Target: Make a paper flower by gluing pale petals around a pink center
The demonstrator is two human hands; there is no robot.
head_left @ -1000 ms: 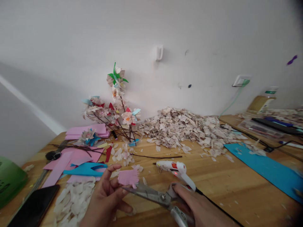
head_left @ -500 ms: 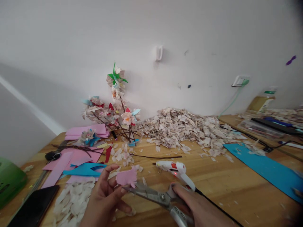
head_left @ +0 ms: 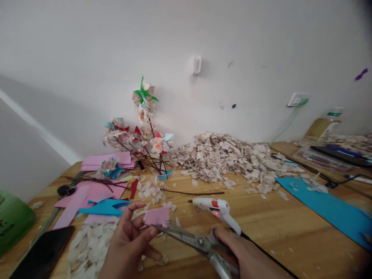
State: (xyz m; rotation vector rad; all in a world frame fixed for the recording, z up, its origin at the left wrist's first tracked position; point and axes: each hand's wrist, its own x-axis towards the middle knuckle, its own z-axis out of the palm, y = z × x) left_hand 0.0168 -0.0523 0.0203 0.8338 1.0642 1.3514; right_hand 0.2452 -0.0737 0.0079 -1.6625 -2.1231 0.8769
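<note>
A small piece of pink paper (head_left: 157, 215) with a ragged right edge is pinched in my left hand (head_left: 130, 238). My right hand (head_left: 241, 252) grips a pair of metal scissors (head_left: 200, 241), whose blades point left and lie across the lower edge of the pink paper, close to my left fingertips. The blades look nearly closed. Just behind the scissors, a white glue gun (head_left: 213, 205) lies on the wooden table with its red light lit. A thin brown twig (head_left: 194, 192) rests beyond it.
Paper flowers on twigs (head_left: 158, 145) stand at the wall beside a heap of dried petals (head_left: 229, 155). Pink sheets (head_left: 107, 159), cut blue paper (head_left: 101, 208), a phone (head_left: 43, 252) and pale petals (head_left: 90, 246) lie left. A blue sheet (head_left: 322, 209) lies right.
The scissor blades have come closer together at the pink paper, and its frayed lower corner now looks smaller. Both hands hold nearly the same place; the whole view has shifted slightly.
</note>
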